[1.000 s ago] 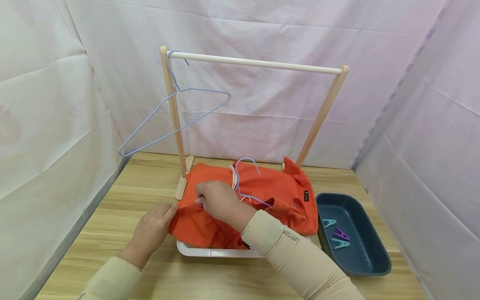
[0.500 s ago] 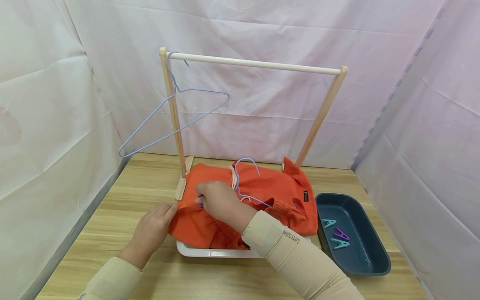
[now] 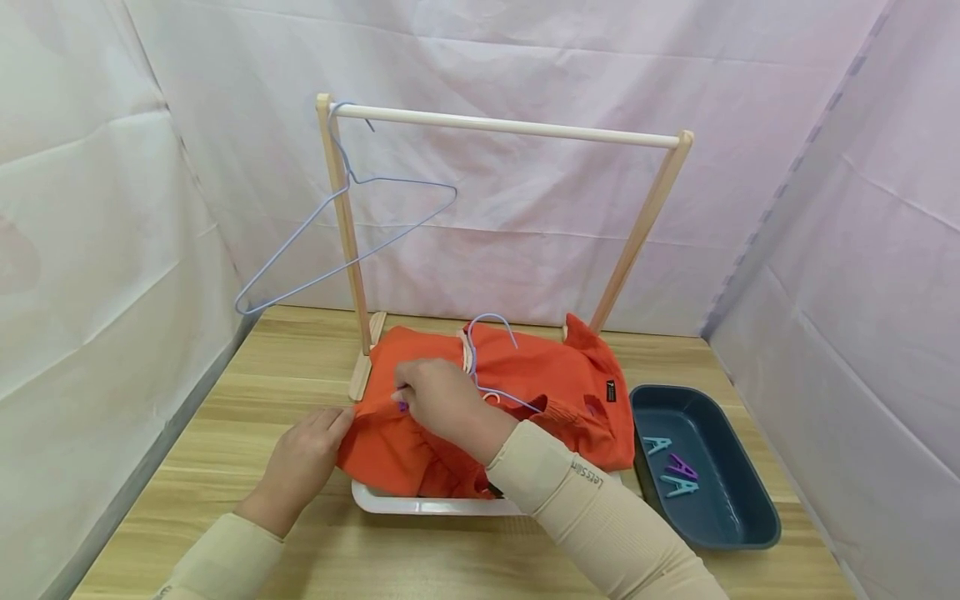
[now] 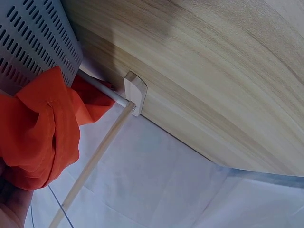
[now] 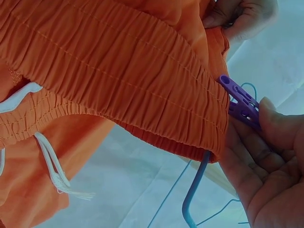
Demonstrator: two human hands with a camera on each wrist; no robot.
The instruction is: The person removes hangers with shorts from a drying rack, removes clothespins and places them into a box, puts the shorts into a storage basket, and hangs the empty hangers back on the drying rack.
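Observation:
Orange shorts (image 3: 540, 362) with a gathered elastic waistband (image 5: 118, 76) lie spread over a white basket (image 3: 435, 506). My right hand (image 3: 442, 404) pinches a purple clothespin (image 5: 240, 99) at the end of the waistband. A blue wire hanger (image 5: 203, 164) runs into the waist opening, and its hook stands above the cloth in the head view. My left hand (image 3: 303, 454) grips the left edge of the shorts; its fingertips are partly hidden by fabric in the left wrist view. White drawstring ends (image 5: 50, 161) dangle from the waistband.
Behind the basket stands a wooden rack with a white rail (image 3: 510, 125). A second blue hanger (image 3: 300, 287) hangs at the rail's left end. On the right, a dark blue tray (image 3: 738, 500) holds several clothespins (image 3: 678, 485). White cloth walls surround the table (image 3: 292, 358).

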